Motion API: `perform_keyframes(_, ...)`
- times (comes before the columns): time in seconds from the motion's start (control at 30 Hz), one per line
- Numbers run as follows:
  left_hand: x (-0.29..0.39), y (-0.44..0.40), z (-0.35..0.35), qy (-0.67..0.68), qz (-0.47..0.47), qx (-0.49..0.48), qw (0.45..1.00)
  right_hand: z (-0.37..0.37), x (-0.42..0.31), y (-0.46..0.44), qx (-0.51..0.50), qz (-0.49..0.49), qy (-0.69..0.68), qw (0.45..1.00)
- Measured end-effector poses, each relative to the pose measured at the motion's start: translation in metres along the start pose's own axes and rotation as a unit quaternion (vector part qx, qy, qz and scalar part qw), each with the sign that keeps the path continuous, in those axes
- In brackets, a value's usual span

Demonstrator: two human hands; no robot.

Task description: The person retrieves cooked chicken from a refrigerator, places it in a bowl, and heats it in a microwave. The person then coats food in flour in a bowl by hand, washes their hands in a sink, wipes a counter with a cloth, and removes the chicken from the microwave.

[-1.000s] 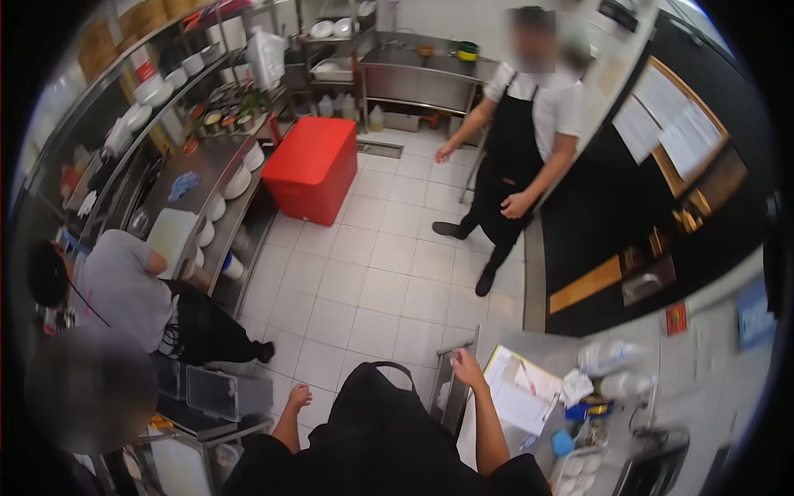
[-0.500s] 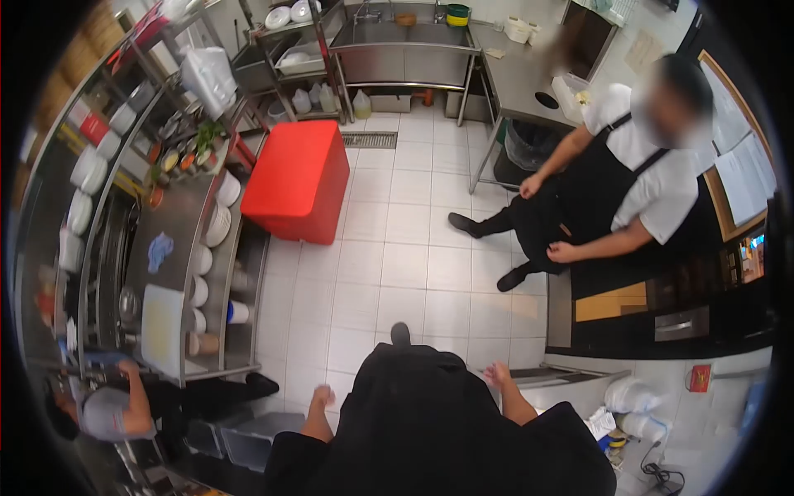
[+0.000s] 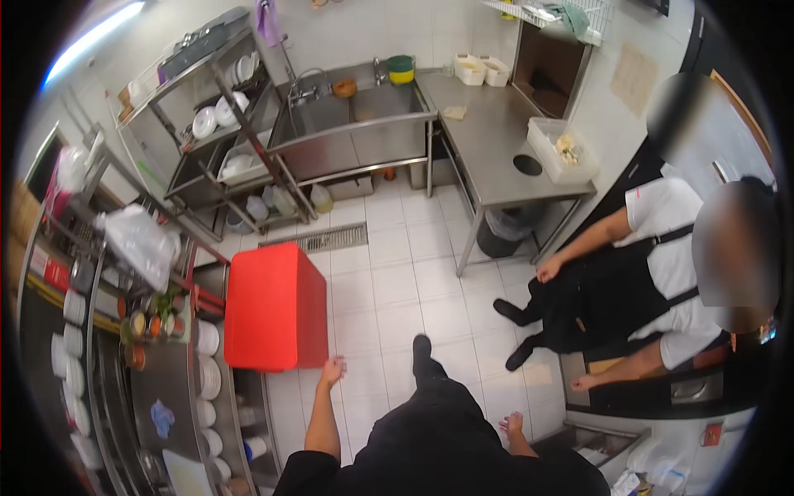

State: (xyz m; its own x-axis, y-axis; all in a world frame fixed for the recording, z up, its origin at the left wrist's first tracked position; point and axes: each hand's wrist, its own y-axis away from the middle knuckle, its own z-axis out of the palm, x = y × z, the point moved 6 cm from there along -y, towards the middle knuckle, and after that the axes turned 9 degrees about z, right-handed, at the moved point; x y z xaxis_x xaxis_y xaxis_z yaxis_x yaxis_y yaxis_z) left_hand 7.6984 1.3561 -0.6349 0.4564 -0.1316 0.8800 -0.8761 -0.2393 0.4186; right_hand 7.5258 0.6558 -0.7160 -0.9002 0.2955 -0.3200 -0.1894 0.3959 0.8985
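My left hand [image 3: 332, 371] is held out forward beside the near right corner of a large red box [image 3: 269, 302]. It holds nothing, and its fingers are loosely apart. I cannot tell whether the fingertips touch the box. Lower on the right, my right hand [image 3: 513, 422] hangs over the white tiled floor [image 3: 397, 298] with its fingers apart and nothing in it. One of my black shoes [image 3: 423, 345] steps forward between the hands.
At right stands a person [image 3: 616, 289] in a black apron. A steel counter [image 3: 488, 153] bears a white bin [image 3: 571, 169] with food scraps. A sink [image 3: 347, 124] is at the back. Shelves with stacked white bowls [image 3: 208, 376] line the left. A drain grate [image 3: 331, 238] crosses the floor.
I have stepped forward, and the red box is now closer. My left hand has swung forward toward it. The apron-wearing person now appears farther right; another person at lower left has left view.
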Motion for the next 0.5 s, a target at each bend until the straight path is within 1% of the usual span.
perform_keyframes(0.03,-0.007,-0.036,-0.002,-0.027,-0.014,-0.029,0.999,0.028,-0.048,-0.014,0.015,0.02,-0.026,0.999)
perform_keyframes(0.07,-0.005,-0.056,-0.001,0.017,-0.09,-0.017,0.996,0.052,-0.099,-0.032,0.009,0.015,-0.067,0.998)
perform_keyframes(0.13,0.003,-0.08,-0.014,0.097,-0.198,0.069,0.973,0.121,-0.189,-0.073,-0.015,0.016,-0.138,0.99)
perform_keyframes(0.17,0.017,-0.098,-0.018,0.128,-0.225,0.081,0.962,0.174,-0.251,-0.086,-0.034,-0.049,-0.136,0.989)
perform_keyframes(0.2,0.014,-0.112,-0.021,0.184,-0.242,0.132,0.943,0.211,-0.329,-0.09,-0.044,-0.117,-0.126,0.984)
perform_keyframes(0.23,0.006,-0.126,-0.026,0.239,-0.257,0.182,0.918,0.268,-0.414,-0.056,-0.064,-0.125,-0.118,0.983)
perform_keyframes(0.27,-0.002,-0.139,-0.038,0.25,-0.287,0.196,0.904,0.338,-0.494,-0.035,-0.121,-0.139,-0.106,0.977)
perform_keyframes(0.3,-0.005,-0.157,-0.04,0.265,-0.319,0.207,0.886,0.401,-0.578,0.002,-0.143,-0.214,-0.035,0.966)
perform_keyframes(0.33,0.013,-0.17,-0.042,0.224,-0.362,0.192,0.884,0.465,-0.646,-0.002,-0.173,-0.19,-0.024,0.966)
perform_keyframes(0.37,0.021,-0.184,-0.043,0.217,-0.395,0.162,0.878,0.523,-0.711,-0.002,-0.259,-0.248,-0.036,0.933)
perform_keyframes(0.4,0.03,-0.215,-0.05,0.158,-0.276,0.092,0.944,0.577,-0.787,0.095,-0.123,-0.353,0.078,0.924)
perform_keyframes(0.43,0.038,-0.239,-0.052,0.095,-0.15,0.021,0.984,0.628,-0.848,0.115,-0.096,-0.426,0.089,0.895)
perform_keyframes(0.47,0.053,-0.263,-0.056,0.029,-0.019,-0.049,0.998,0.677,-0.897,0.135,-0.069,-0.496,0.098,0.86)
perform_keyframes(0.5,0.034,-0.309,-0.068,0.135,-0.143,0.073,0.978,0.729,-0.942,0.149,-0.112,-0.485,0.053,0.866)
